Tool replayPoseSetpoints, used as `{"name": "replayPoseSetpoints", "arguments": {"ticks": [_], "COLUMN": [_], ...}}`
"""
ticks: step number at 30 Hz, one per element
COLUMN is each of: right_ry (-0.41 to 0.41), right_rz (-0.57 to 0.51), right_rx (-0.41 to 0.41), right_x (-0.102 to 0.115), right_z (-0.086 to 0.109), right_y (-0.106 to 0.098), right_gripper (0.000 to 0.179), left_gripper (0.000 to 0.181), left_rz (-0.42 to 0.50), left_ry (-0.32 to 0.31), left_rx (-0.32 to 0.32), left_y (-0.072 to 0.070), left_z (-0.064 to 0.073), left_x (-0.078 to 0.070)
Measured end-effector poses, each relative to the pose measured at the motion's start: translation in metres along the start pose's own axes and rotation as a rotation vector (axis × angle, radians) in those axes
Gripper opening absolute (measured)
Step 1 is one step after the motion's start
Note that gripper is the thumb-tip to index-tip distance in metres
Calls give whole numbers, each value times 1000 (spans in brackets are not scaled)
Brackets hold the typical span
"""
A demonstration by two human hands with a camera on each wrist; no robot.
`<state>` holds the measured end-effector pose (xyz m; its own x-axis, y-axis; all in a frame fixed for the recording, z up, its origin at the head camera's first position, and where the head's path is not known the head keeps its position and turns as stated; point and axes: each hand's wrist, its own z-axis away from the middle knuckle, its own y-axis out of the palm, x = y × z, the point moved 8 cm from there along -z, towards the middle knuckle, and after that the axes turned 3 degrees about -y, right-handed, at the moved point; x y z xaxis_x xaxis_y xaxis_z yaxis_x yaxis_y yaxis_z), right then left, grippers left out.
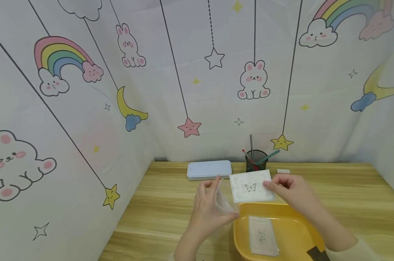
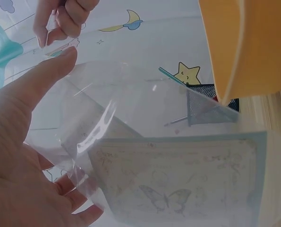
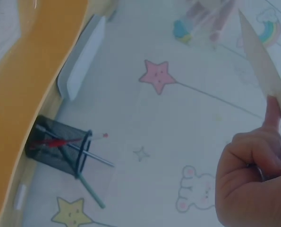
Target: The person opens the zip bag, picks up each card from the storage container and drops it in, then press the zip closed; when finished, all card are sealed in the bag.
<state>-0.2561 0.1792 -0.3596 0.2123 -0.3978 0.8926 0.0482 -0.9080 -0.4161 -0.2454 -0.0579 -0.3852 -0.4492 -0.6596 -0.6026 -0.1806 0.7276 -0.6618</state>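
My right hand [image 1: 290, 186] pinches a white card [image 1: 246, 190] with a butterfly print at its right edge, held over the far edge of the yellow tray [image 1: 295, 232]. In the right wrist view this card [image 3: 263, 61] shows almost edge-on. To its left my left hand [image 1: 206, 206] holds a clear plastic bag [image 1: 222, 203], thumb and fingers spread around its mouth. Through the clear film in the left wrist view, a butterfly-printed card [image 2: 178, 184] is seen. A stack of printed cards [image 1: 262, 235] lies in the tray.
Behind the hands stand a pale tin case [image 1: 209, 169] and a black mesh pen cup [image 1: 256, 159] holding several pens. A small white eraser-like block [image 1: 283, 171] lies right of the cup. Something dark [image 1: 317, 253] sits at the tray's near right corner. A printed curtain encloses the wooden table.
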Motion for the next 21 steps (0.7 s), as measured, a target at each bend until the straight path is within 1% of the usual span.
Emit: {"name": "replayPoseSetpoints", "arguments": {"ticks": [3,5,13,21], "right_ry": [-51,-64,-73,-80], "right_rz": [29,27,9,22], "right_rx": [-18,-20,0,1], "right_x": [8,10,14,13], "right_z": [3,5,4,3], "right_y": [6,10,17,16], "right_gripper": [30,29,28,29], "left_gripper": [115,115,113,114], "left_rz": [-2,-8,-46,-68], "left_ry": [3,9,37,47], "left_rx": [6,9,-5,-25], "left_y": [1,1,2,1], "left_z": [0,-1,0,0], "left_x": [-2,-3,-6,-8]}}
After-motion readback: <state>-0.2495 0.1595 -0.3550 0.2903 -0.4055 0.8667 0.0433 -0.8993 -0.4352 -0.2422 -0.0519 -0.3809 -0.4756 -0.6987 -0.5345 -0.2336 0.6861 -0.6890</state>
